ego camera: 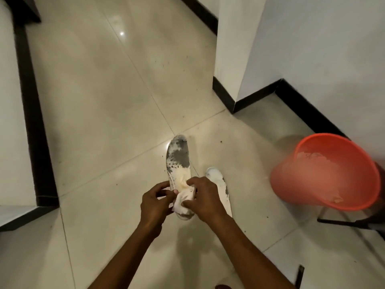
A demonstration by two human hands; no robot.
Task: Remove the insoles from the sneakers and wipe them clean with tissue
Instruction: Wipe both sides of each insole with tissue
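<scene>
the grimy insole (178,157) sits low in the centre of the frame, grey patches on its upper half. the left hand (155,202) pinches its lower edge; the right hand (205,197) grips a wadded tissue (184,200) against it. an orange bin (325,172) stands at the right edge. hard rubbing may shred the tissue or pop the insole loose onto the gritty floor (104,101).

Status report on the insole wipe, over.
Left hand holds insole. Right hand grips tissue against its heel half; toe half grey with grime. Nothing blocking; orange bin off to the right.
</scene>
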